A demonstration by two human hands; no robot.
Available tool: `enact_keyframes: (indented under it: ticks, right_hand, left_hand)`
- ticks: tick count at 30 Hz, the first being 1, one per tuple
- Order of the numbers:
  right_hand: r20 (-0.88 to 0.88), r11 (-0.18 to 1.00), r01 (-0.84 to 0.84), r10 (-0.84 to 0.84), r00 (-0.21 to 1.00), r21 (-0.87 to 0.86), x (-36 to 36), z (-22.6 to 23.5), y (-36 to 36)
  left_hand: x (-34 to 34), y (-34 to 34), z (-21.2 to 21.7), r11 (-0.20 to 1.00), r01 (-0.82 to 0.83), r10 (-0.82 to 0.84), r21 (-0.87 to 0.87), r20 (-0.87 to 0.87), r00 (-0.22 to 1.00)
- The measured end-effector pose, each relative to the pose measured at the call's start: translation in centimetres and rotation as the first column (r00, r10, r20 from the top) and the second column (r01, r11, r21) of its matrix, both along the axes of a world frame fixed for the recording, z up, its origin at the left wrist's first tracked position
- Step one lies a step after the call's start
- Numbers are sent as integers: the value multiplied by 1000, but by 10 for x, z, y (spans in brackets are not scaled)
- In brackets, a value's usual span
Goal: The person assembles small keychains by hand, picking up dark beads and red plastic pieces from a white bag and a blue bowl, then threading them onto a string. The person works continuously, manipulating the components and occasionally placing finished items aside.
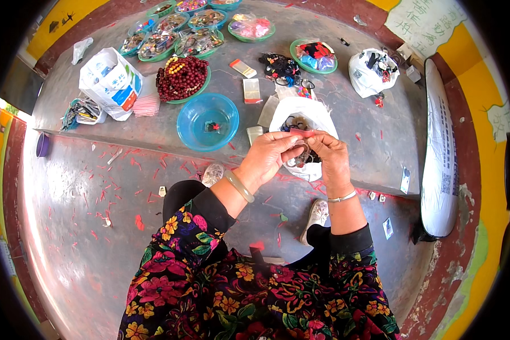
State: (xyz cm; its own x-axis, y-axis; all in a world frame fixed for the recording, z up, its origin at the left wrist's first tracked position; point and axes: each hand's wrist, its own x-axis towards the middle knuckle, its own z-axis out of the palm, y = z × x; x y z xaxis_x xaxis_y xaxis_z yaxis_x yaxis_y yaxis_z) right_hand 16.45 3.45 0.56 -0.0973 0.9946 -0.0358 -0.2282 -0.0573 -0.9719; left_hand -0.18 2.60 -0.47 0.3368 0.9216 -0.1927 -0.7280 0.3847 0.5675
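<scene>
Ledge [391, 141]: left hand [266, 156], right hand [334, 158] (both pinching)

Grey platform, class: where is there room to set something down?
Largely bare, bar scraps and a card: between the front white bag and the long white bundle. A smaller strip lies left of the blue basin. The back left is crowded with filled bowls.

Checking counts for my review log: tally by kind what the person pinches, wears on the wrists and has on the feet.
Small packet with a red strip, pinched between left hand and right hand: 1
Bangles: pale bangle on the left, silvery bangle on the right: 2
Shoes: left shoe, right shoe: 2
Total: 5
</scene>
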Motion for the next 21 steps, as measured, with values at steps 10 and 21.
enact_keyframes:
  ticks: [10, 21]
  right_hand:
    - [270, 988, 147, -157, 950, 54, 1, 2, 1]
    - [652, 678, -174, -556, 515, 715, -15, 7, -11]
  left_hand:
    - [2, 2, -9, 997, -52, 57, 52, -101, 993]
    - [14, 0, -20, 950, 129, 88, 284, -640, 763]
